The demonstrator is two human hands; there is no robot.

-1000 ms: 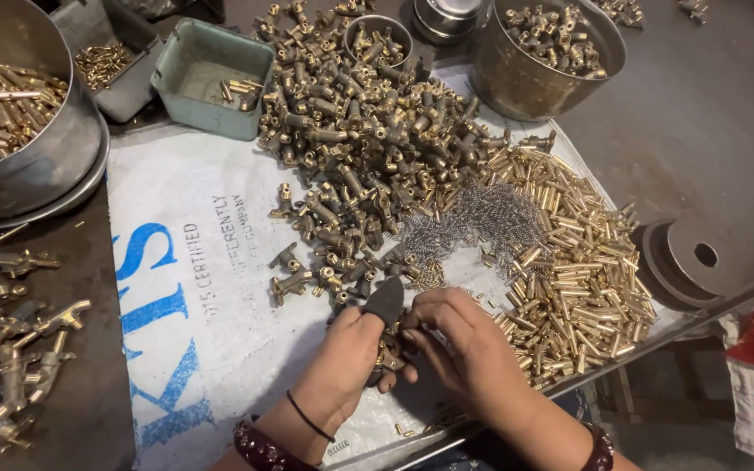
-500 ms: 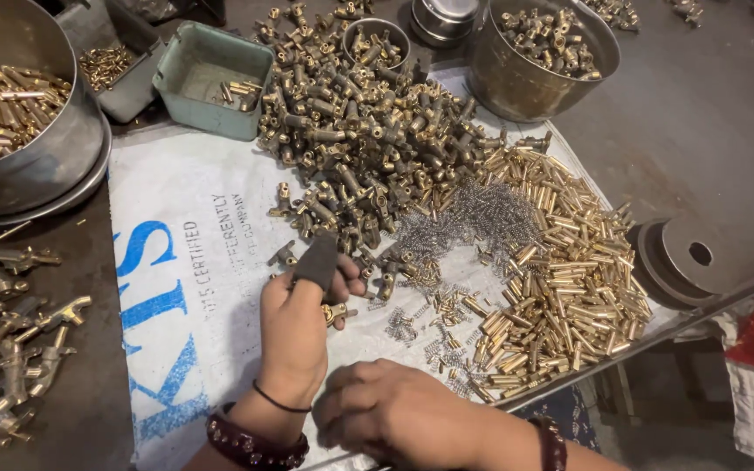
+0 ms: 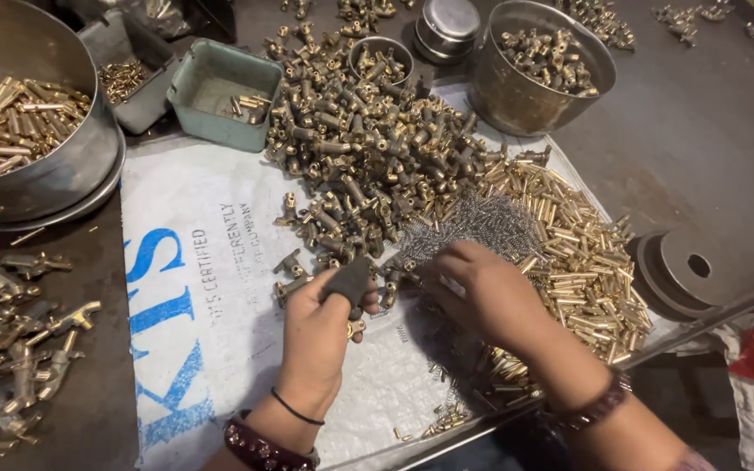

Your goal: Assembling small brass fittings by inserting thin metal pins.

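Brass fittings lie heaped just beyond both hands on the tabletop. Her left hand, thumb in a dark cover, pinches one small brass piece; the right hand curls narrowly over the springs. Best lift one spring cleanly.

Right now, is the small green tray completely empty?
No, the green tray holds a few brass pieces in its far right corner.

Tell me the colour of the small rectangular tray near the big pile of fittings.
Pale green tray, seen in the head view.
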